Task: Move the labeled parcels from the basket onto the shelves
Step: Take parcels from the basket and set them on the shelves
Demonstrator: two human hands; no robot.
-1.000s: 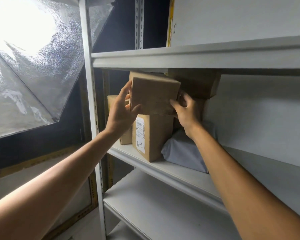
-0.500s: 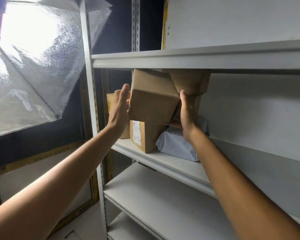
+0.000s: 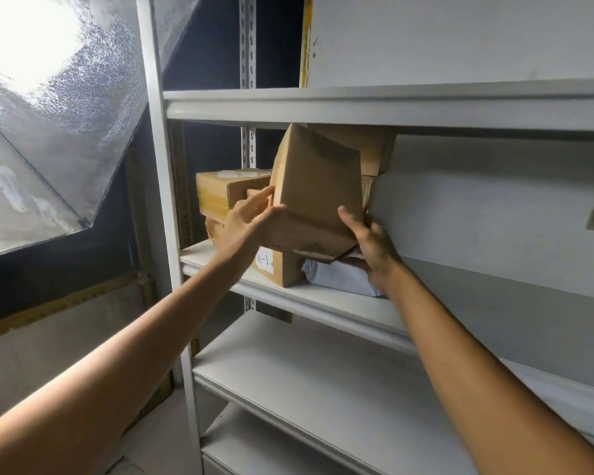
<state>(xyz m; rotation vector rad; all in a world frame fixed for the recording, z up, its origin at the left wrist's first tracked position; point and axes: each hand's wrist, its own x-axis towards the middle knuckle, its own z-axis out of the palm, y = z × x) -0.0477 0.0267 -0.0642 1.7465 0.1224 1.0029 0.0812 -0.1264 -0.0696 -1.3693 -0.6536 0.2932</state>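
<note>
A brown cardboard parcel (image 3: 318,193) is tilted on the stack at the left end of the middle shelf (image 3: 340,308). My left hand (image 3: 246,217) touches its left side with straight fingers. My right hand (image 3: 371,245) grips its lower right corner from below. Under it stands a box with an A-1 label (image 3: 275,269), and beside that lies a grey soft mailer (image 3: 340,277). Another brown box (image 3: 374,149) sits behind, up against the shelf above.
Two stacked brown boxes (image 3: 227,193) sit at the far left of the shelf beside the upright post (image 3: 158,186). The upper shelf edge (image 3: 391,104) hangs close above the parcel. Two lower shelves (image 3: 323,389) are bare. A bright softbox (image 3: 55,97) stands left.
The parcel has tipped further, its lower edge swinging toward me and down over the A-1 box. My right hand slid down to its lower corner. The view shifted lower.
</note>
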